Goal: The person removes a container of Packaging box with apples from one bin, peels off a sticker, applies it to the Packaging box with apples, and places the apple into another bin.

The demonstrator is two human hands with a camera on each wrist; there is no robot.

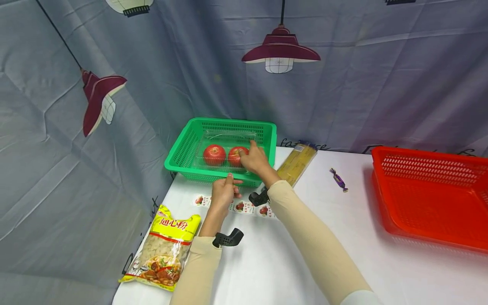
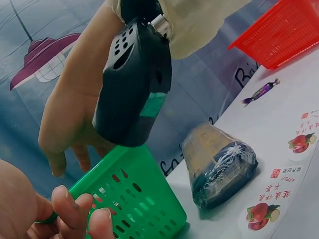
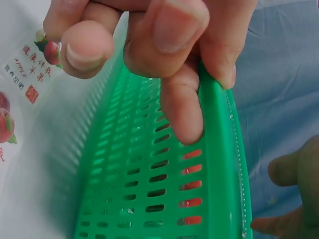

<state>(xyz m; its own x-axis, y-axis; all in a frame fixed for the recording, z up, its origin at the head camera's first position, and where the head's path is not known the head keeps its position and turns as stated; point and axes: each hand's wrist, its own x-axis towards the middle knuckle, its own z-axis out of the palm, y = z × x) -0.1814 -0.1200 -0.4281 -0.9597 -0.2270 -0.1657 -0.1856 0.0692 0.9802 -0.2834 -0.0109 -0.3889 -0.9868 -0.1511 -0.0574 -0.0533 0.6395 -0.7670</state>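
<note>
Gripping the green basket rim with my left hand; my right hand rests loosely open inside, touching an apple.

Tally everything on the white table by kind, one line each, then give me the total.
Baskets: 2, a green plastic mesh basket and a red plastic mesh basket
Red apples in a clear plastic tray: 2
Yellow bag of macaroni: 1
Long pack of spaghetti: 1
Purple-wrapped candy: 1
Strip of apple stickers: 1
Total: 8
</note>
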